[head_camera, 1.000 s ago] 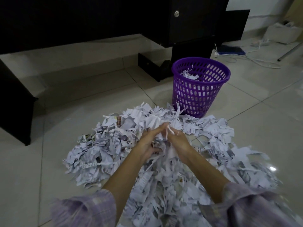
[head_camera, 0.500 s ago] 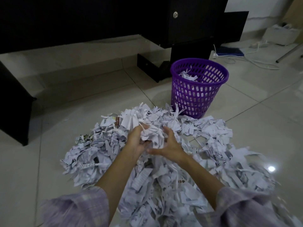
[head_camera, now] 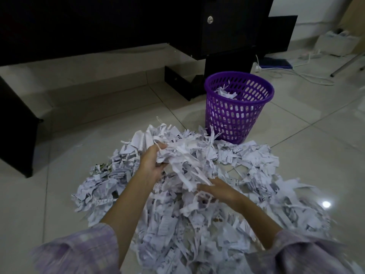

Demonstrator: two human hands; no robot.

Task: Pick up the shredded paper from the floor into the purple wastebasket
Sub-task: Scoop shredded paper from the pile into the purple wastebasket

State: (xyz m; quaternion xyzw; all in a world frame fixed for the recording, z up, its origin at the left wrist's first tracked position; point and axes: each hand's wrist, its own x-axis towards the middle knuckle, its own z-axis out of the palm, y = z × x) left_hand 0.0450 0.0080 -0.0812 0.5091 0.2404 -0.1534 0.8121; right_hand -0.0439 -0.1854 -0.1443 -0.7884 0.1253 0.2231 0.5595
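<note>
Tiled floor (head_camera: 296, 155) carries the shredded paper (head_camera: 197, 224). I see the left hand (head_camera: 151, 162) gripping a clump (head_camera: 183, 155); the right hand (head_camera: 219, 191) lies spread beneath it, near the purple wastebasket (head_camera: 237, 113).

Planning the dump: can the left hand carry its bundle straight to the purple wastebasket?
Probably yes. The left hand grips a bundle of shreds; the purple wastebasket stands open-topped beyond the pile, nothing between.

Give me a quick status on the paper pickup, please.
Left hand gripping a clump of shredded paper; right hand under its near edge, grip unclear. Wastebasket upright beyond pile, some paper inside. Path to it clear.
</note>
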